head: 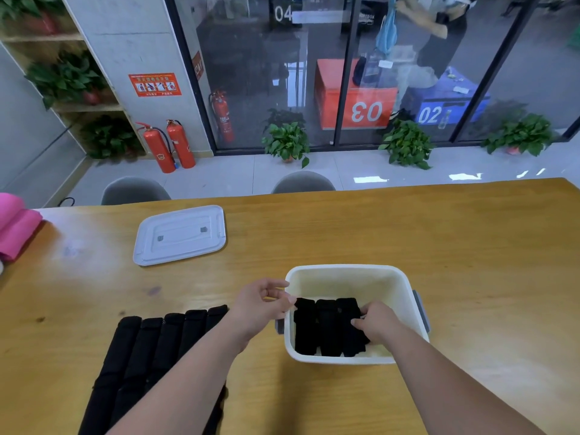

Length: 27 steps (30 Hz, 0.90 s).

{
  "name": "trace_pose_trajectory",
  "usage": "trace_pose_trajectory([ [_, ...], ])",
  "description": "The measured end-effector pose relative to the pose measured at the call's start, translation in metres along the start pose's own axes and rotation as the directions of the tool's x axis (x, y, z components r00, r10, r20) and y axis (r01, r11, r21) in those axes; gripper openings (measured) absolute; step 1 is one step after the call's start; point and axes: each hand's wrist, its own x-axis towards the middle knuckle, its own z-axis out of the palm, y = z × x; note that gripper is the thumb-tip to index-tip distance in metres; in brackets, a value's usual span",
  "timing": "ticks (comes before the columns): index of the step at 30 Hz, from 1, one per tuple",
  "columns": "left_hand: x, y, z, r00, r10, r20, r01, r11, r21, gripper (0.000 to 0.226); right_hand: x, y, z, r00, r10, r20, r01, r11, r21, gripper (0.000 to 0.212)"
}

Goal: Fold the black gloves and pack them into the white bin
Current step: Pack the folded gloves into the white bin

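Head view: packing partway done, by the look of it. Three folded gloves in bin, side by side against the near wall, long axes running away from the body. Right hand down inside, fingers curled against the right-most glove's outer edge; cannot tell whether pinching it or only pressing it into line. Left hand just outside the bin's left rim, fingers loosely bent, thumb near forefinger, seemingly holding nothing.

Down and left of that hand, on table, row of folded gloves not yet packed, five tops showing, laid parallel, long axes near to far with a slight lean right, much like those in bin. Right end of row just beside the left wrist, partly hidden under the forearm; well apart from the right hand, with bin wall between.

Likely best taken next with the left hand: back and left to the row's right-most piece, then over the rim with little turning. Room still showing in bin's far half. Lid far left, well apart.
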Motion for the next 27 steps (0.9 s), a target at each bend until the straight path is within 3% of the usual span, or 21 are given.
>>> trace_pose_trajectory([
  [3, 0.000, -0.004, -0.003, 1.000, -0.009, -0.019, 0.009, 1.000, 0.005, 0.036, 0.004, 0.003, 0.002, 0.999, -0.005, 0.038, 0.003, 0.999, 0.042, 0.016],
  [11, -0.001, -0.008, -0.005, 0.999, -0.002, -0.048, 0.001, 1.000, -0.018, 0.033, 0.008, 0.004, 0.006, 1.000, -0.014, -0.015, 0.011, 0.989, -0.149, 0.023],
  [18, -0.002, -0.014, -0.013, 0.999, -0.002, -0.047, 0.001, 1.000, -0.027, 0.033, -0.004, -0.006, -0.006, 0.999, -0.033, -0.031, 0.025, 0.973, -0.230, 0.041],
  [21, -0.004, -0.017, -0.020, 0.998, 0.000, -0.057, -0.001, 1.000, -0.019, 0.033, -0.011, -0.020, -0.017, 0.989, -0.108, -0.101, 0.094, 0.987, -0.133, 0.058],
  [24, -0.006, -0.020, -0.029, 0.997, -0.004, -0.075, 0.004, 1.000, -0.003, 0.034, -0.025, -0.044, -0.029, 0.959, -0.192, -0.209, 0.204, 0.978, 0.035, 0.053],
  [27, -0.009, -0.024, -0.039, 0.996, -0.003, -0.093, 0.003, 1.000, -0.003, 0.034, -0.043, -0.073, -0.039, 0.917, -0.278, -0.288, 0.315, 0.944, 0.093, 0.044],
])
